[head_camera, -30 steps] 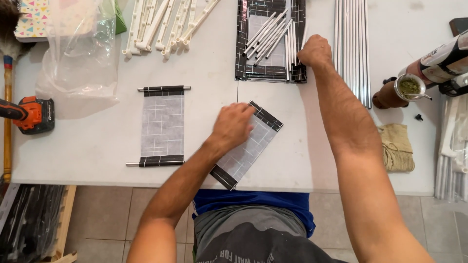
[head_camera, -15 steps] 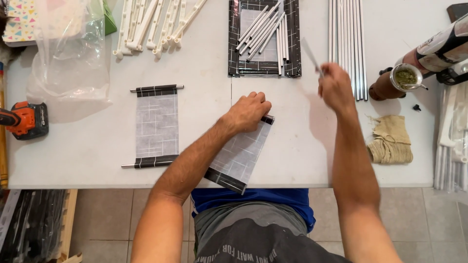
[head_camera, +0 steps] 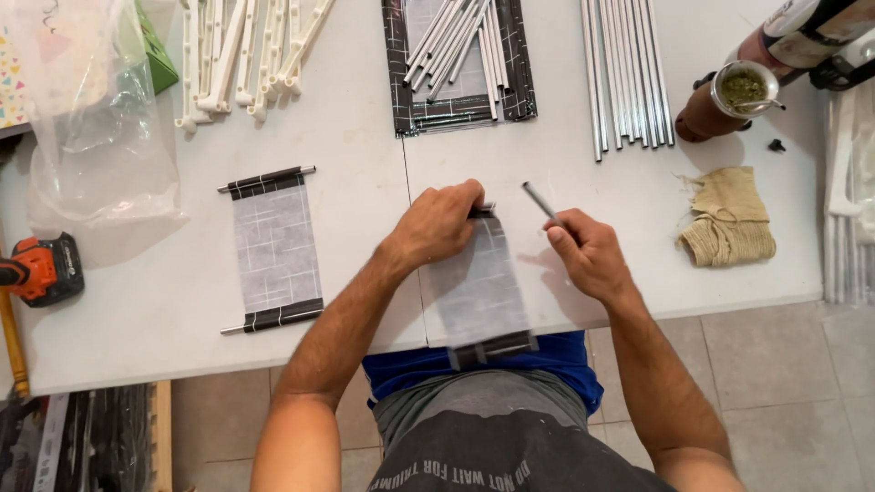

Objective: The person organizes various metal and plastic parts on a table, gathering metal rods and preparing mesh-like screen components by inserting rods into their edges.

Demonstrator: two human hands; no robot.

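Observation:
My left hand presses on the top black-edged end of a grey fabric panel lying on the white table, its lower end hanging over the front edge. My right hand holds a thin metal rod just right of the panel's top, pointing up and left. A finished panel with rods at both ends lies to the left. A stack of black-edged panels at the back carries several short white rods.
Long metal rods lie at the back right, white plastic parts at the back left. A clear plastic bag, an orange drill, a beige cloth and a cup of green herb sit around.
My right hand came back from the rod stack holding one rod and now rests beside the panel. My left hand turned the panel from slanted to straight, facing me.

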